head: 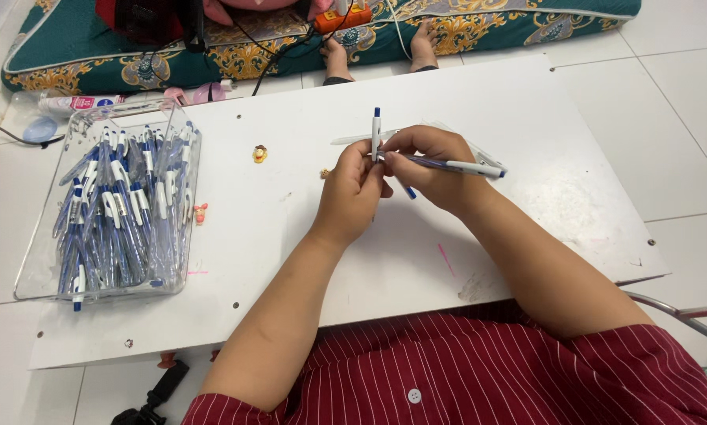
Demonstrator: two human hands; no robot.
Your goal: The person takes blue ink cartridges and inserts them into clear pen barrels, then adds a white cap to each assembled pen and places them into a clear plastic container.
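Observation:
Both hands meet over the middle of a low white table (526, 118). My left hand (355, 193) grips a blue and white pen (376, 130) that stands upright, its blue tip pointing away from me. My right hand (432, 165) is closed around a second blue and white pen (463, 166), which lies nearly level and points right. The fingers of both hands touch where the two pens cross. A thin clear plastic sleeve (349, 139) lies on the table just behind my hands.
A clear plastic tray (176, 271) holding several blue and white pens stands at the table's left end. Small trinkets (260, 153) lie near it. Another person's bare feet (424, 47) rest by a patterned teal mat (479, 27) beyond the table. Metal legs (684, 315) show at right.

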